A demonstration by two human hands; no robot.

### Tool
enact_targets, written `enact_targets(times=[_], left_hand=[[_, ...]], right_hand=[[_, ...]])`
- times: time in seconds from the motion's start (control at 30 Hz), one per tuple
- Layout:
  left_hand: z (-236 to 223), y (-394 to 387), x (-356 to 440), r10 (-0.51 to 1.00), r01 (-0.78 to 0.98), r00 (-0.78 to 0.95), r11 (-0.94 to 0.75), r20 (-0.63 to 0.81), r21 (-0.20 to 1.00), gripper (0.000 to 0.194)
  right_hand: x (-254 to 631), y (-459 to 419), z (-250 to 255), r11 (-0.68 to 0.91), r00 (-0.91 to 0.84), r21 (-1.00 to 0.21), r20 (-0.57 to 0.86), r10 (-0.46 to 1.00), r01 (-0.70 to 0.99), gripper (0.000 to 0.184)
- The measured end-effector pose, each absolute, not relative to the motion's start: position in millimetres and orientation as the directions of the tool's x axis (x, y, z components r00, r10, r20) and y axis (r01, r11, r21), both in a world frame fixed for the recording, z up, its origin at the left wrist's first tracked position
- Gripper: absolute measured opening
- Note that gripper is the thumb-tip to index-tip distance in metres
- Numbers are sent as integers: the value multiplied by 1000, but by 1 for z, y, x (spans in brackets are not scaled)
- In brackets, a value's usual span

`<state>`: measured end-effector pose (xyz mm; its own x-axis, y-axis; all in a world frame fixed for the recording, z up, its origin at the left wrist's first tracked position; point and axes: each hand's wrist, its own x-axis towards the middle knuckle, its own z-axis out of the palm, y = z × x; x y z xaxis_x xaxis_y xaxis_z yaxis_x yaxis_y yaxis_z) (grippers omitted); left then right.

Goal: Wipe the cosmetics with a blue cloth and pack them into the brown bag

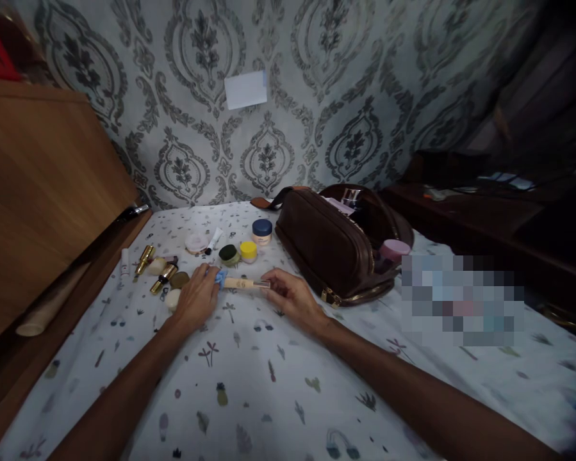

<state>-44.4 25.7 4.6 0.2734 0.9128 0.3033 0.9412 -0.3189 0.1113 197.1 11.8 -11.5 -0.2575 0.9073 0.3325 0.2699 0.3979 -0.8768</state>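
Observation:
Both my hands rest on a white printed bedsheet (249, 378). They hold a slim beige cosmetic tube (244, 283) between them, lying sideways. My left hand (198, 299) is closed on its blue cap end (220, 278). My right hand (295, 298) pinches the clear other end. Just beyond the tube stand small jars: a green-lidded one (229, 255), a yellow-lidded one (248, 250) and a dark-blue-lidded one (262, 231).
An open brown toiletry bag (333, 250) lies at right, a pink jar (396, 248) beside it. Gold tubes and bottles (163, 276) are scattered at left near a wooden panel (42, 192). Patterned wall behind; dark furniture (484, 218) at far right.

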Motion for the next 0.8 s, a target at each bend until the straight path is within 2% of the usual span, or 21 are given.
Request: enact_targets(times=[0.17, 0.27, 0.37, 0.47, 0.7, 0.8], left_hand=[[2, 19, -39, 819, 894, 312, -425, 482, 143, 34], [1, 8, -25, 716, 819, 446, -568, 537, 77, 40], [1, -2, -11, 649, 754, 588, -656, 484, -36, 44], [2, -3, -6, 672, 756, 625, -647, 396, -96, 43], [11, 9, -23, 784, 828, 556, -554, 276, -93, 35], [12, 14, -32, 828, 858, 507, -512, 238, -46, 31]], right_hand=[[195, 9, -7, 359, -233, -903, 306, 923, 236, 22], [194, 7, -6, 350, -260, -905, 287, 922, 242, 23], [194, 5, -8, 373, -274, -890, 302, 913, 261, 21], [193, 6, -11, 367, -288, -900, 296, 911, 235, 24], [194, 13, -13, 244, -237, -964, 214, 948, 106, 39], [196, 17, -13, 196, -184, -977, 178, 967, 85, 43]])
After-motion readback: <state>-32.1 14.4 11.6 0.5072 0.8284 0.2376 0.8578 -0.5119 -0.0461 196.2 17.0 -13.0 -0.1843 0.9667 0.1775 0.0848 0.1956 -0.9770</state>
